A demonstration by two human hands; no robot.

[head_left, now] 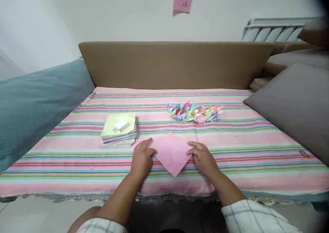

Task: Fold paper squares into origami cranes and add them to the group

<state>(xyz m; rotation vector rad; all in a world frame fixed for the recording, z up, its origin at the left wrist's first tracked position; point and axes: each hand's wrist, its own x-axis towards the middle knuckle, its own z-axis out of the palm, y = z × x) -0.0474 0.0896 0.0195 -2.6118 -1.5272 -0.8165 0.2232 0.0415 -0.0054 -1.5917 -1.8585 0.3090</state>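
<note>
A square of pink paper (172,154) lies turned like a diamond, one corner toward me. My left hand (143,157) pinches its left corner between thumb and fingers. At the opposite corner my right hand (204,157) grips the paper the same way, thumb below the index finger. The sheet looks flat, with faint marks on its surface. Beyond it sits a cluster of folded paper cranes (195,113) in several colours. To the left of my left hand stands a stack of coloured paper sheets (119,137), with a white charger plug (121,125) lying on top.
The striped cloth (231,157) covers the sofa seat under everything. A blue-grey armrest (38,102) rises at left, a brown backrest (174,65) behind. Grey cushions (295,102) lean at right. A small brown ring-shaped item (304,154) lies near them.
</note>
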